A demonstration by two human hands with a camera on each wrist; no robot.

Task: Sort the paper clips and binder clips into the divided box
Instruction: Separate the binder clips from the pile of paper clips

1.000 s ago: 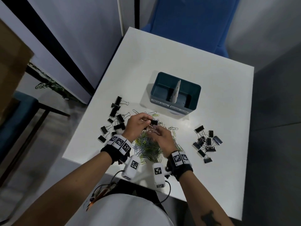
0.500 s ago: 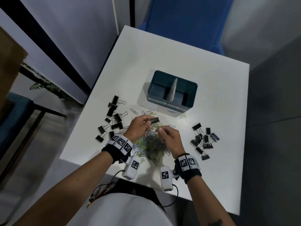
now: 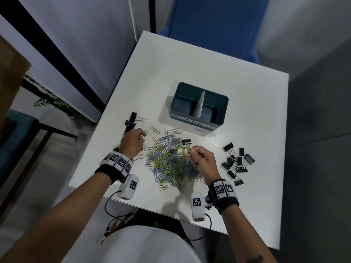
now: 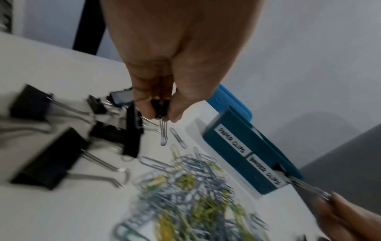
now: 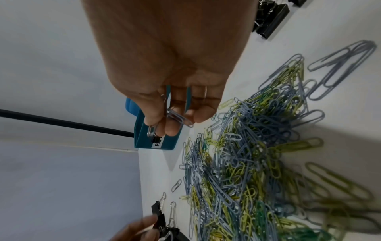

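while box (image 3: 197,118) looks empty, barely started: left hand (image 3: 132,143) pinching a binder clip (image 4: 160,108), right hand (image 3: 204,160) pinching paper clips (image 5: 179,118), pile (image 3: 169,160) unsorted.

The left hand (image 3: 133,142) covered most of the left binder clips (image 3: 132,120) in the head view, so their number could not be told. In the left wrist view those clips (image 4: 47,156) and the paper clips (image 4: 191,203) were smeared by blur. The right hand (image 4: 346,218) was cut off at that picture's lower right corner. In the right wrist view the right hand's (image 5: 171,68) fingers (image 5: 171,127) hid most of the box (image 5: 144,140) and its label past its first letters. The right clips (image 5: 270,18) ran off the top edge.
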